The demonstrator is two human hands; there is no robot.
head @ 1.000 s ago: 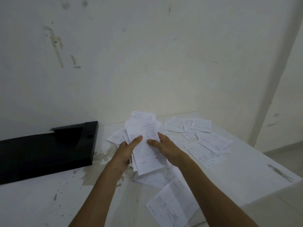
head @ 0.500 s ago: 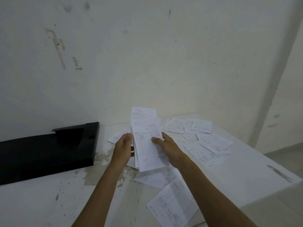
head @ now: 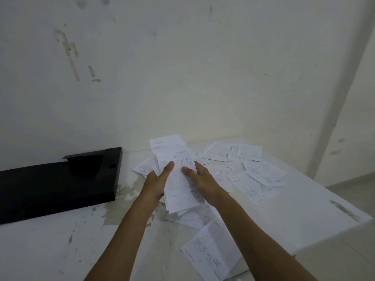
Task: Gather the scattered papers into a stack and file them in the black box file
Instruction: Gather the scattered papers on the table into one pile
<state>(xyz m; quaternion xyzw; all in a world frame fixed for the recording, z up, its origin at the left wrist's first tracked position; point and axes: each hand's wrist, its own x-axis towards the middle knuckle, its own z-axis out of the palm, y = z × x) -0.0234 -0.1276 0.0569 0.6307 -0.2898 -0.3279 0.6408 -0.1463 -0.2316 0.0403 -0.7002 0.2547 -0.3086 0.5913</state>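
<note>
- Nearest the camera, a loose sheet [head: 211,250] is lying on the white bench [head: 304,209].
- Above it, the left hand [head: 156,183] and right hand [head: 203,182] are gripping a paper stack [head: 178,177], fingers closed around its edges, thumbs on top.
- Farther back, scattered papers [head: 251,169] are lying right; the black box file [head: 56,183] is lying left, against the wall [head: 182,67].

Looks like a bare back room used for paperwork: a scuffed, stained white wall [head: 182,67], and a worn white table [head: 304,216] pushed into its corner. Printed forms [head: 257,179] lie scattered towards the table's far right corner, a black box file [head: 50,183] flat at its left edge.
</note>
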